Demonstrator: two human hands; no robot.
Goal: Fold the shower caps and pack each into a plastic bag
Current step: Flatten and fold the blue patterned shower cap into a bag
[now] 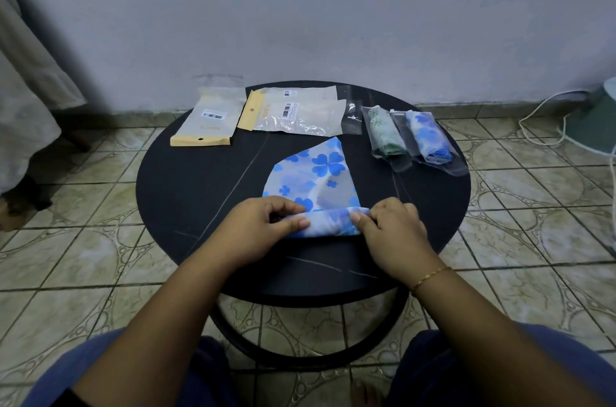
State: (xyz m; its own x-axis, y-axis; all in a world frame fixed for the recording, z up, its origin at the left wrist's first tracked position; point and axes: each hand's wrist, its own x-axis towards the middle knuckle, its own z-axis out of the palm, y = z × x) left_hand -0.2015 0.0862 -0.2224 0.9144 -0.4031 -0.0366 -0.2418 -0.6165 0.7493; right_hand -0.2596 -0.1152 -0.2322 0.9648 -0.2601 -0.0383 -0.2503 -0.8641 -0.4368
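A white shower cap with blue flowers (316, 173) lies folded into a wedge on the round black table (200, 193), its near edge rolled up. My left hand (263, 230) grips the left end of the roll, thumb on top. My right hand (393, 230) pinches the right end. At the table's back right lie two packed clear bags, one with a green cap (386, 135), one with a blue cap (431, 136). Empty plastic bags (296, 115) with yellow headers lie at the back, another bag (206, 121) to their left.
The table stands on a tiled floor close to a pale wall. A white cable (540, 126) and a pale green object (596, 120) are on the floor at the right. Fabric hangs at the far left. My knees flank the table's near edge.
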